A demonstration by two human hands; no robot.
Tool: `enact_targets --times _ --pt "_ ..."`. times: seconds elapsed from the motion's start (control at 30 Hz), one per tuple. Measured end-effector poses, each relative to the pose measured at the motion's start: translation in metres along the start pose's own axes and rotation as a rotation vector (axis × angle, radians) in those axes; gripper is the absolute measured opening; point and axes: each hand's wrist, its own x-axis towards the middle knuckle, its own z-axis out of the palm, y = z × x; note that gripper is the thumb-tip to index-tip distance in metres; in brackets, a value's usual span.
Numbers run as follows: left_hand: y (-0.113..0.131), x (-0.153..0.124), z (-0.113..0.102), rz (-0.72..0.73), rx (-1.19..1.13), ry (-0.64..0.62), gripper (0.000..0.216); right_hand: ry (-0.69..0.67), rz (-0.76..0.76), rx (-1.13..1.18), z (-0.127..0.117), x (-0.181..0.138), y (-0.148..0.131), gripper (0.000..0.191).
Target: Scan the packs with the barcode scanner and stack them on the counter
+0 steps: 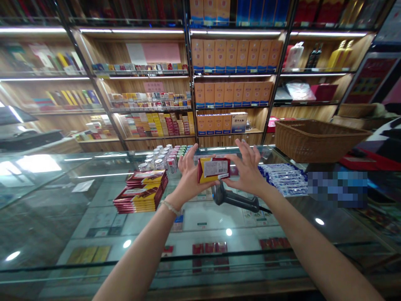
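Between both hands, above the glass counter, I hold a red and yellow chocolate bar (214,169), its label and barcode facing me. My left hand (187,176) pinches its left end, and my right hand (247,170) grips the right end, the other fingers raised. A black barcode scanner (234,198) lies on the counter just below the bar, its cord running right. To the left sit stacks of similar red and yellow chocolate bars (140,192). On the right, close to my right wrist, is a pile of blue and white packets (283,179).
Several small cans (158,156) stand behind the stacked bars. A wicker basket (319,140) rests at the counter's right. The glass counter (103,225) has packs under its top. Shelves with boxes (232,95) and bottles line the far wall.
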Motion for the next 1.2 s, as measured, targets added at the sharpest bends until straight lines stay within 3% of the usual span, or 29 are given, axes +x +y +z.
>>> enact_targets --times 0.23,0.47,0.97,1.2 --pt "-0.014 0.002 -0.006 -0.015 0.079 0.071 0.125 0.041 0.006 -0.071 -0.001 -0.002 0.005 0.056" --pt "-0.012 0.0 -0.015 0.107 0.278 0.03 0.09 0.036 -0.038 -0.114 0.003 -0.005 0.009 0.056" --pt "-0.01 0.0 -0.018 0.098 0.326 0.097 0.069 0.016 -0.024 -0.095 0.003 -0.007 0.008 0.06" --pt "-0.022 -0.001 -0.022 0.067 0.348 0.133 0.071 0.06 0.124 0.055 0.012 -0.004 0.007 0.081"
